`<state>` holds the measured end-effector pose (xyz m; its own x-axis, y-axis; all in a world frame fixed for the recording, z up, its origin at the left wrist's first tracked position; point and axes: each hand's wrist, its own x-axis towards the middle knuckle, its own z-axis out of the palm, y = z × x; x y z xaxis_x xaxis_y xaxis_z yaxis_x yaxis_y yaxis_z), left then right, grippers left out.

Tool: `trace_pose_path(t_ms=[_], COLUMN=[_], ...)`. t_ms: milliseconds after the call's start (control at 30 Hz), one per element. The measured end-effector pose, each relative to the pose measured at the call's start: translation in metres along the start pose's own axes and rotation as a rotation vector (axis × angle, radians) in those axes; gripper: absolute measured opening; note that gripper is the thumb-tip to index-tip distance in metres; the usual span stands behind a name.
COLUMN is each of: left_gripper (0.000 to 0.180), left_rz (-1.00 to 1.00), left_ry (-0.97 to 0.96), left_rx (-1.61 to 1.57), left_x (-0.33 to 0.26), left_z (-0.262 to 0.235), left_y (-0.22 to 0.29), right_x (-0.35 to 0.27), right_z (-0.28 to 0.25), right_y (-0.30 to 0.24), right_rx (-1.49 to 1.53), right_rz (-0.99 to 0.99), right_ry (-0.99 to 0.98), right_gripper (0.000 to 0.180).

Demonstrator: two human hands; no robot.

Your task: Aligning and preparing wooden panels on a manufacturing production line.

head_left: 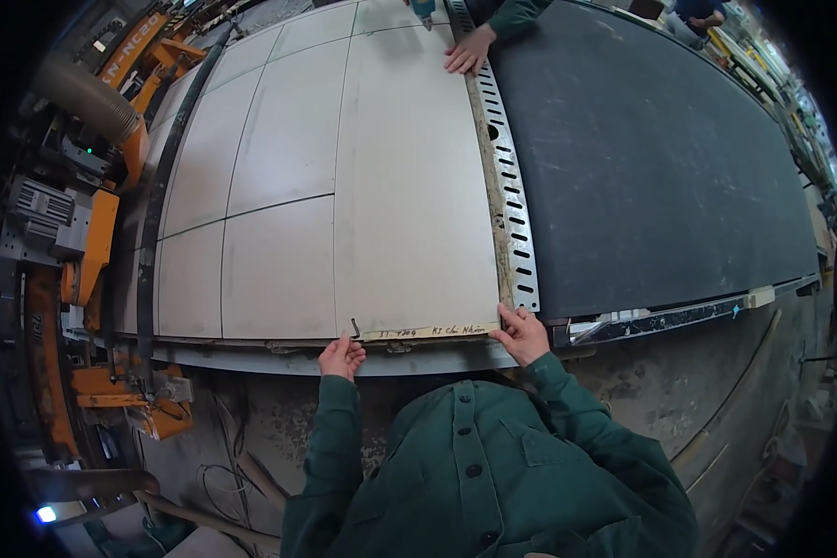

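Green jacket [465,456] fronts the tabletop [418,364]; at its near edge, left hand [341,356] and right hand [523,337] bracket a pale strip [428,331], fingers curled, grip unclear; likely aligning, needing steadiness next.

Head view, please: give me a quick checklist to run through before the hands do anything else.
1. Left hand at the left end of the marked strip: ok.
2. Right hand at the strip's right end: ok.
3. Strip lying along the near edge of the pale panel: ok.
4. Firmness of both hands' hold: cannot tell.
5. Panel's far right edge free of other people's hands: not ok; a co-worker's hand rests there, beside the slotted metal rail.
6. Tool at the top switched off: cannot tell; the picture cuts it off.
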<state>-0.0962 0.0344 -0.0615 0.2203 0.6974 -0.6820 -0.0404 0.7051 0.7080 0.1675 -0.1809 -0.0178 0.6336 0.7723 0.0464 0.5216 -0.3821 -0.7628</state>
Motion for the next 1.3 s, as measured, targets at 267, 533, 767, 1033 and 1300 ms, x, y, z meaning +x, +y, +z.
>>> trace_pose_path(t_ms=[267,533,767,1033,1300], left_gripper=[0.017,0.018,0.018,0.018,0.018], left_rz=[-0.011,-0.025,-0.015,-0.033,-0.031], left_ry=[0.0,0.019,0.026,0.025,0.038], left_rx=[0.023,0.0,-0.006,0.005,-0.008], left_x=[-0.003,-0.009,-0.008,-0.007,-0.009], left_z=[0.0,-0.001,0.005,0.005,-0.001], left_y=[0.002,0.001,0.006,0.004,0.005], right_x=[0.2,0.306,0.314,0.297,0.16], right_z=[0.007,0.02,0.016,0.02,0.012], right_y=[0.005,0.022,0.027,0.036,0.016], right_rx=[-0.086,0.409,0.51,0.567,0.156], right_rz=[-0.076,0.784,0.888,0.746,0.204], right_ry=[0.285,0.155,0.176,0.19,0.314], right_gripper=[0.017,0.017,0.017,0.014,0.019])
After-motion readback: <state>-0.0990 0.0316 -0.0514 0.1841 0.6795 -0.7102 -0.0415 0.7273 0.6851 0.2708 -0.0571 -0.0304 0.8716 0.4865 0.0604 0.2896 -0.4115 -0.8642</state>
